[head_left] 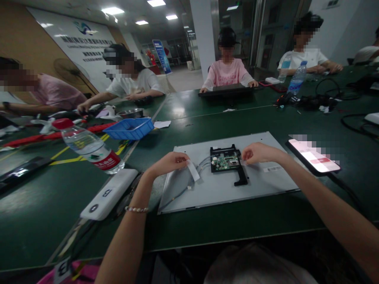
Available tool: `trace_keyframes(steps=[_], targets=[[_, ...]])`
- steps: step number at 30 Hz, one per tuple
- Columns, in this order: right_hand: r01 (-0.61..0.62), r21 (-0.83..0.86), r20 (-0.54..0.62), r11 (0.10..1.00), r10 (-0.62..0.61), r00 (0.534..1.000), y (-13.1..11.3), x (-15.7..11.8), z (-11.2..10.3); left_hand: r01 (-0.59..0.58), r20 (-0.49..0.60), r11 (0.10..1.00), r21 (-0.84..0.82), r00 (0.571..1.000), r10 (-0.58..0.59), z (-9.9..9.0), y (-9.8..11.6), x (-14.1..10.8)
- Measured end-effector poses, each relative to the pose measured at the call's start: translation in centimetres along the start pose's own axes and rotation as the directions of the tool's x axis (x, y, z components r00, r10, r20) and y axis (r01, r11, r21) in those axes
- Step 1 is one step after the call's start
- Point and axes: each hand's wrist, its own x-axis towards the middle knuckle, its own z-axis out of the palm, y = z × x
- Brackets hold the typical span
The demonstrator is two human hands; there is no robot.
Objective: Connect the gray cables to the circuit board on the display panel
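Note:
A flat grey panel point(213, 193) lies on the table with its metal back upward. On it sits a black plastic bracket point(242, 176) framing a green circuit board point(226, 162). Thin grey cables point(181, 193) run from the board's left side across the panel. My left hand point(174, 161), above the panel's left part, pinches a white strip of tape point(194, 172) that hangs down over the cables. Close to the bracket's right edge, my right hand point(258, 154) has its fingers pressed together; what they hold, if anything, is too small to make out.
A white power bank point(108, 195) and a water bottle point(91, 148) stand left of the panel, with a blue basket point(130, 129) beyond. A lit phone point(315, 156) lies to the right. Several people sit around the green table point(248, 122); one holds a dark panel point(227, 92).

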Motion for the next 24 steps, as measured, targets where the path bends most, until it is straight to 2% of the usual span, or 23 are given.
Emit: trace_keyframes(steps=[4, 7, 11, 17, 21, 24], targets=[[0.003, -0.004, -0.027, 1.0, -0.004, 1.0, 0.4, 0.0, -0.3, 0.041, -0.081, 0.995, 0.087, 0.996, -0.034, -0.1, -0.2, 0.0], [-0.031, -0.022, -0.113, 0.999, 0.028, 0.993, 0.7, -0.1, -0.9, 0.097, -0.13, 0.984, 0.15, 0.989, -0.077, -0.2, -0.3, 0.0], [-0.098, -0.076, -0.205, 0.992, 0.081, 0.975, 1.9, 0.0, -1.5, 0.117, -0.186, 0.971, 0.211, 0.979, -0.077, -0.2, -1.0, 0.0], [-0.171, -0.144, -0.314, 0.975, 0.119, 0.942, 4.0, 0.6, -1.5, 0.138, -0.191, 0.952, 0.274, 0.978, -0.087, 0.0, -1.7, 0.3], [-0.165, -0.184, -0.423, 0.969, 0.074, 0.903, 3.6, 0.7, -1.3, 0.166, -0.219, 0.94, 0.297, 0.97, -0.102, 0.1, -1.8, 0.3], [-0.075, -0.194, -0.497, 0.978, -0.033, 0.867, 2.4, 0.7, -0.8, 0.169, -0.223, 0.944, 0.283, 0.969, -0.106, 0.2, -1.7, 0.4]])
